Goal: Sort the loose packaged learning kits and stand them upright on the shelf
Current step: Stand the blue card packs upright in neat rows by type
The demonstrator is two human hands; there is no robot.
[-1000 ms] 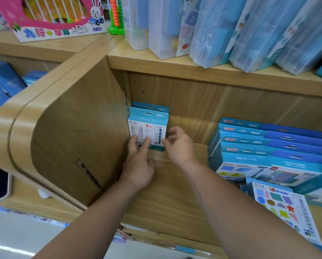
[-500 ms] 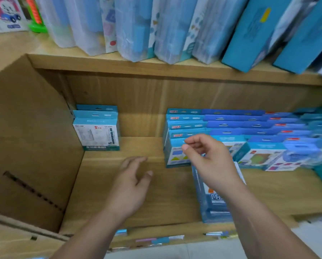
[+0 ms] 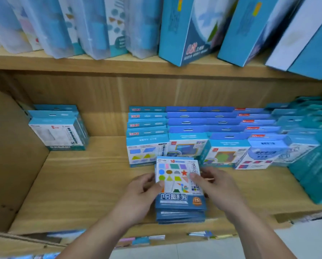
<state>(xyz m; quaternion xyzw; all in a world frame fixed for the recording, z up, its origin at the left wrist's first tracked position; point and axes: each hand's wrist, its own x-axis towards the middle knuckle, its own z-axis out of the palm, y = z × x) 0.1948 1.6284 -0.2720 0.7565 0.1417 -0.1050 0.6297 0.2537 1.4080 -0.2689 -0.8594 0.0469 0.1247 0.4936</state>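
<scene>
Head view: away from the upright kits [image 3: 59,128] in the shelf [image 3: 81,184] corner, now over at the flat stack of geometric-shape kits [image 3: 179,202] by the front edge. Left hand [image 3: 143,193] and right hand [image 3: 218,187] gripping its sides, thumbs on top. Probably next to stand, beside the upright rows [image 3: 194,144] behind.

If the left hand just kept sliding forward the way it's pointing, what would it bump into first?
The shapes kit topping the flat stack: the left hand grips its edge now. Past that, probably the upright row of kits behind, though depth is unclear.
</scene>
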